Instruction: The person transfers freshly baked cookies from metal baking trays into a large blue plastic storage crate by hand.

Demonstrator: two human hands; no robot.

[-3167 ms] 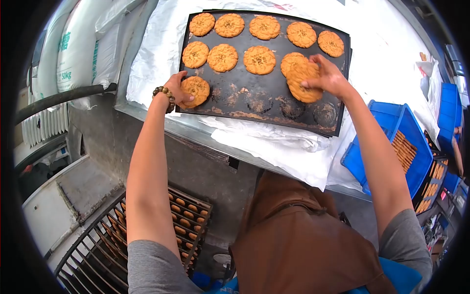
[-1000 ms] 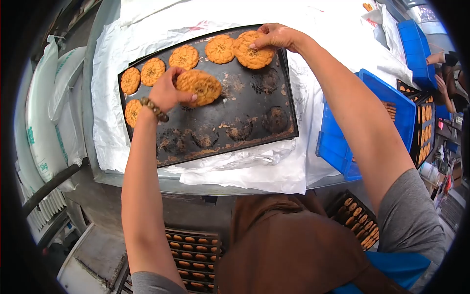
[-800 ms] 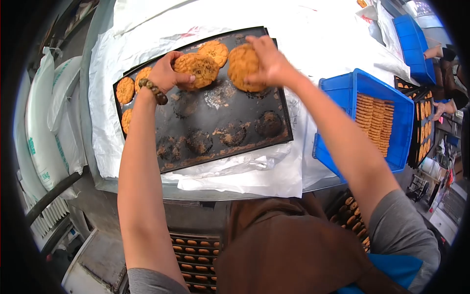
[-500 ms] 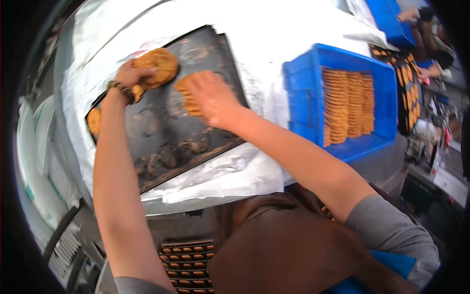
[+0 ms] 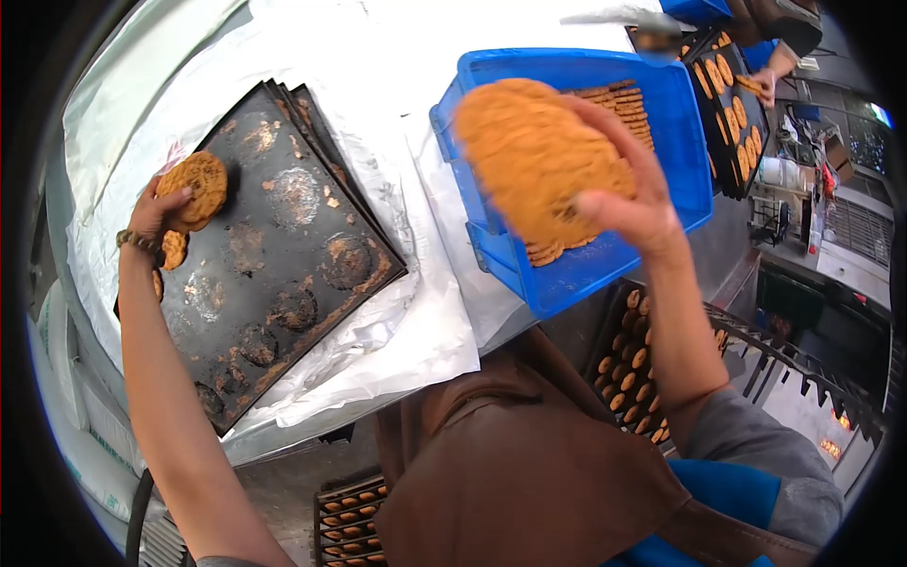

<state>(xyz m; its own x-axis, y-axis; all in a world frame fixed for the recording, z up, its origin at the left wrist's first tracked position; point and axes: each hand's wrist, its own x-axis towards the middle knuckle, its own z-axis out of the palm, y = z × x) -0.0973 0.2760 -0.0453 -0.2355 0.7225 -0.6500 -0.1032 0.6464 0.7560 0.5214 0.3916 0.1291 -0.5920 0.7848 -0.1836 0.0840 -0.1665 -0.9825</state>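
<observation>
My right hand (image 5: pixel 647 203) grips a thick stack of round brown cookies (image 5: pixel 539 156), slightly blurred, above the blue plastic crate (image 5: pixel 682 142). Rows of cookies (image 5: pixel 619 106) inside the crate are partly hidden behind that stack. Over the left edge of a dark, crumb-stained baking tray (image 5: pixel 250 246), my left hand (image 5: pixel 151 210) holds cookies (image 5: pixel 198 187), its thumb pressed on the front one. Beside that wrist a smaller-looking cookie (image 5: pixel 174 249) shows, partly covered. More trays lie stacked beneath the top one.
White sheeting (image 5: pixel 378 85) covers the table. At the upper right, another person's hand (image 5: pixel 767 85) is at a tray of cookies (image 5: pixel 732 104). Racks with cookie trays stand below the table, one (image 5: pixel 628 369) at right and one (image 5: pixel 351 520) near my apron (image 5: pixel 520 463).
My right hand has lifted cookies off the tray and swung right over the crate. My left hand remains at the tray's left side with cookies. The view has turned rightward.
</observation>
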